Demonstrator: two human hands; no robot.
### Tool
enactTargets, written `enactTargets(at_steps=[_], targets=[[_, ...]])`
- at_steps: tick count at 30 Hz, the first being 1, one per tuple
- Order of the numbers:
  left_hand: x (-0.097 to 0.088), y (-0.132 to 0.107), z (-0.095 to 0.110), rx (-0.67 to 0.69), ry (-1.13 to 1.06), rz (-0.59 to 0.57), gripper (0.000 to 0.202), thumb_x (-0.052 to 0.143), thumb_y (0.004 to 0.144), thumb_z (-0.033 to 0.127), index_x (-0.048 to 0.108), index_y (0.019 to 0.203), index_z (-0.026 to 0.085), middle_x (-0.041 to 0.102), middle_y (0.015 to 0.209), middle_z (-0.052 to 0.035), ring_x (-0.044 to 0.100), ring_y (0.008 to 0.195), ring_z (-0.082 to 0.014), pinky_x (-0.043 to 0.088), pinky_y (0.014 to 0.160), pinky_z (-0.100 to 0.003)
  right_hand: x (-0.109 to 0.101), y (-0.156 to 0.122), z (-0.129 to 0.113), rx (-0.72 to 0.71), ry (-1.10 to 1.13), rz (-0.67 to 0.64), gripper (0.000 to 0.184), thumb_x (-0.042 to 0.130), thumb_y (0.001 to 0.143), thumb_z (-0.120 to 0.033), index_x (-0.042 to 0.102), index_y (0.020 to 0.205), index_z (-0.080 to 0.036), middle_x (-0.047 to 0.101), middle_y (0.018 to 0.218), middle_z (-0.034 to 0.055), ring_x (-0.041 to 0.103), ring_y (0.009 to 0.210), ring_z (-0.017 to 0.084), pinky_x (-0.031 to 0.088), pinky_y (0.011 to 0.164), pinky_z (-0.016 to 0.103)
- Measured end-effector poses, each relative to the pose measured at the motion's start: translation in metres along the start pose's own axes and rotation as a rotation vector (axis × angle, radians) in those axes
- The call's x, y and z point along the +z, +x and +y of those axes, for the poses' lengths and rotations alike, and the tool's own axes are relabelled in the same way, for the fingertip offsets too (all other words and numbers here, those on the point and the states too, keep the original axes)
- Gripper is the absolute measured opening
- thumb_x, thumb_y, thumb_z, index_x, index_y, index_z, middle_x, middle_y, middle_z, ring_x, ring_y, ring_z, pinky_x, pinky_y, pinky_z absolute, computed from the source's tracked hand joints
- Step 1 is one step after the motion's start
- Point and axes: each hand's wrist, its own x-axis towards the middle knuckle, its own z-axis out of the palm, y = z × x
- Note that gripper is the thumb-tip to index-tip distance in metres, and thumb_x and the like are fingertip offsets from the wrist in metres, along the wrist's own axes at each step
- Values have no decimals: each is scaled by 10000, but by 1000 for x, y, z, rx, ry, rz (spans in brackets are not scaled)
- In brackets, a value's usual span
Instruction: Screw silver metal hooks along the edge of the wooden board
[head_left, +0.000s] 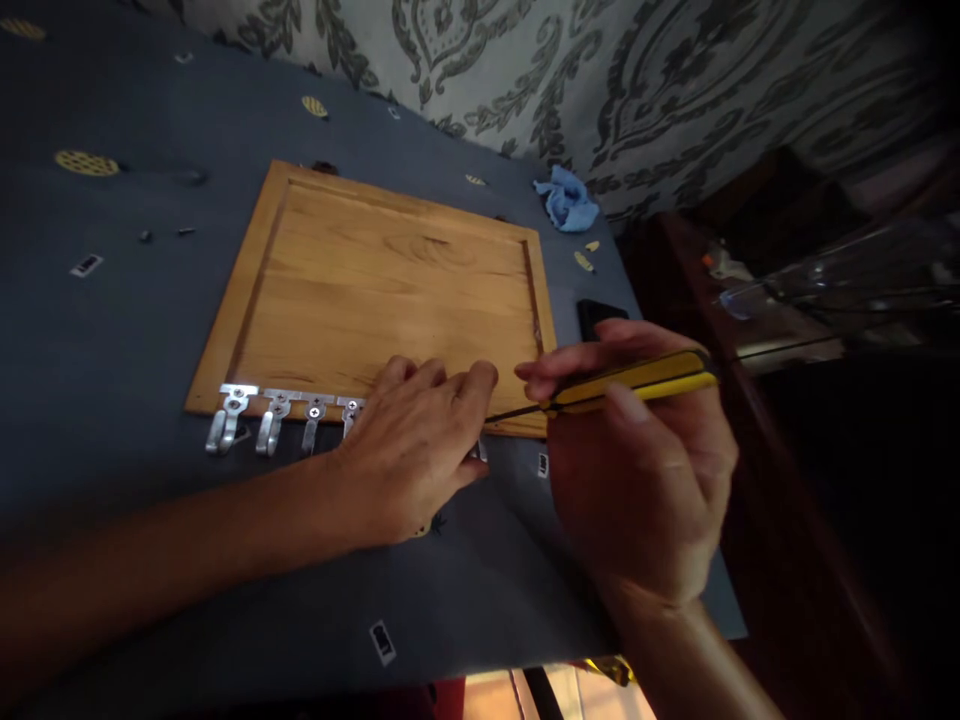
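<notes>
A framed wooden board (375,285) lies on the table, with a metal hook rail (291,396) along its near edge. Several silver hooks, fixed with cross-head screws, stick out from the rail toward me. My left hand (420,440) lies over the right part of the rail, fingers curled on the board and thumb below its edge, hiding some hooks. In my right hand (645,470) is a yellow and black screwdriver (637,382), fingers wrapped around the handle. Its thin shaft points left, and its tip is at the rail's right end beside my left fingers; the exact contact is hidden.
The table (112,330) has a dark cover printed with yellow pineapples and small labels. A crumpled blue cloth (568,200) and a dark flat object (598,317) lie right of the board. Small dark pieces (145,236) lie at left. Patterned wallpaper backs the table; dark furniture stands at right.
</notes>
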Motion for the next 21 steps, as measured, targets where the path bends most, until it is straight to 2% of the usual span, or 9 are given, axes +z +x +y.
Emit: enactTargets(at_steps=[1,2,5,7,11,16,21], targets=[[-1,0,0,-5,-2,-6,421,705,833,342,413,1092,185,664,955,-53,596,957,-276,378,801,-398,2,3,0,19,43,-2,122,640,845,-330,638,929,-243,616,779,11,591,713,172,550,758,378],[-1,0,0,-11,-5,-16,397,694,840,335,413,1079,189,663,938,-47,597,957,-274,376,801,-396,4,6,0,32,69,-10,168,648,839,-407,615,830,-242,554,700,-4,549,648,162,542,671,354],[-2,1,0,-18,-17,-33,344,659,857,308,409,1063,195,659,924,-37,595,960,-268,372,807,-398,10,12,2,17,56,-64,470,638,792,-620,425,594,-250,349,536,-52,399,476,125,426,457,294],[-1,1,0,-10,-28,-36,330,645,863,307,410,1065,195,657,948,-42,592,961,-268,373,810,-405,14,13,3,-7,36,-108,586,612,784,-670,301,538,-239,245,477,-72,289,395,98,343,390,273],[0,0,-2,9,-34,-26,386,658,853,324,411,1111,178,654,983,-61,583,968,-281,380,812,-422,20,12,3,-38,63,-141,617,626,814,-608,264,501,-219,156,437,-88,128,351,65,201,331,259],[2,-1,-2,16,-41,-7,438,688,838,320,423,1146,159,655,1045,-77,576,1005,-288,384,844,-432,14,10,2,32,44,-145,557,644,859,-468,313,491,-213,154,468,-79,136,368,67,161,348,275],[2,-1,-1,8,-27,-2,454,712,829,329,444,1146,146,658,1081,-103,584,997,-293,383,853,-436,4,11,5,37,-47,-213,563,605,873,-471,264,501,-221,125,470,-77,134,366,74,160,337,268]])
